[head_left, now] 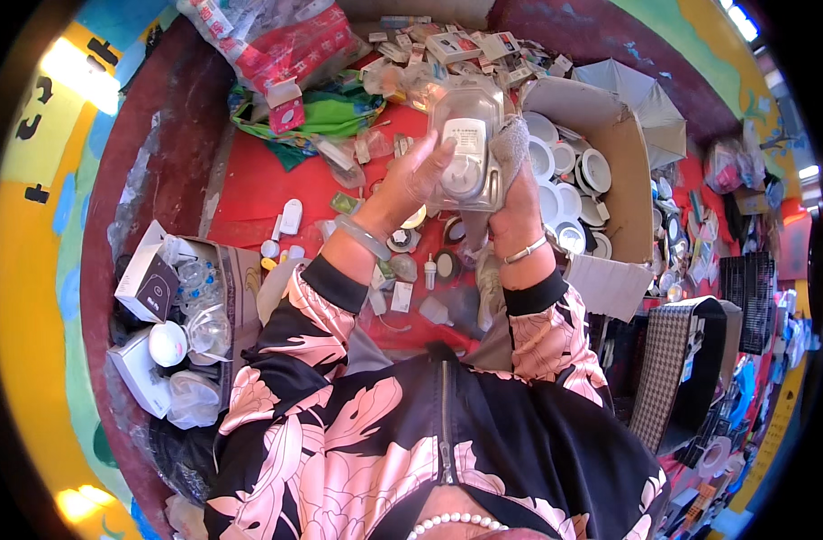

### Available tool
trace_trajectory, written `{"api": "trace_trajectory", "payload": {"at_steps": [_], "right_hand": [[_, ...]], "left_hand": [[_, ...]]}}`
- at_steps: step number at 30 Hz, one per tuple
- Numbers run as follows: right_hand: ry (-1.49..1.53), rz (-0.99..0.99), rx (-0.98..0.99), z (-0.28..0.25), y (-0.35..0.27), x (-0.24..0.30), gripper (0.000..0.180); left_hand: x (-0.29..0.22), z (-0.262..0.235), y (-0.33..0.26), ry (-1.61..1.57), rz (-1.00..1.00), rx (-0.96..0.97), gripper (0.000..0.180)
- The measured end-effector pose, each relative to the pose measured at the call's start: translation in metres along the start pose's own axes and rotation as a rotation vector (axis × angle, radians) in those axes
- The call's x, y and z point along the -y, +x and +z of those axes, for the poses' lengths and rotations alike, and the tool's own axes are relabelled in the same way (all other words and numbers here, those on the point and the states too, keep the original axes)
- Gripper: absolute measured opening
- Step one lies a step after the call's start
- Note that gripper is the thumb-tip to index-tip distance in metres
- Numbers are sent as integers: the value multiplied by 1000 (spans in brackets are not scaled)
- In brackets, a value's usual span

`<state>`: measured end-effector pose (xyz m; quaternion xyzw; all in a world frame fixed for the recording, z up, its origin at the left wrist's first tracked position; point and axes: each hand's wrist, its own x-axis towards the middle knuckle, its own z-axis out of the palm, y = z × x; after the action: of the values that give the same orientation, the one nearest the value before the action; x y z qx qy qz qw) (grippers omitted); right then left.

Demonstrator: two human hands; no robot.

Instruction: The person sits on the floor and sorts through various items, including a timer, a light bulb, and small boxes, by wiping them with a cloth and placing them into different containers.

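In front of my chest I hold up a clear plastic blister pack with a white plug-like device inside it. My left hand grips the pack's left side, the thumb lying against its front. On the other side my right hand has hold of the lower right edge. A grey cloth is bunched in that same right hand and pressed against the pack. Most of the right fingers are hidden by the cloth and the pack.
An open cardboard box of round white light fittings stands to the right. Small boxes are heaped at the far side. Loose items lie on the red cloth. At left is another filled box; a houndstooth box stands lower right.
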<state>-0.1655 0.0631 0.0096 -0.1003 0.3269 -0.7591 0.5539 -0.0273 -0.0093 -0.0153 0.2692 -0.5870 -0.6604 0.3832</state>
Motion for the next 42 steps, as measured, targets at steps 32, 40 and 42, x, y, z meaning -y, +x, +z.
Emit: {"api": "trace_trajectory", "payload": {"at_steps": [32, 40, 42], "right_hand": [[-1330, -1057, -102, 16, -20, 20, 27], [-1489, -1099, -305, -10, 4, 39, 23], [-1368, -1074, -355, -16, 7, 53, 24]], "left_hand": [[-32, 25, -22, -40, -132, 315, 51], [-29, 11, -19, -611, -209, 116, 54], [-35, 3, -13, -690, -200, 112, 56]]}}
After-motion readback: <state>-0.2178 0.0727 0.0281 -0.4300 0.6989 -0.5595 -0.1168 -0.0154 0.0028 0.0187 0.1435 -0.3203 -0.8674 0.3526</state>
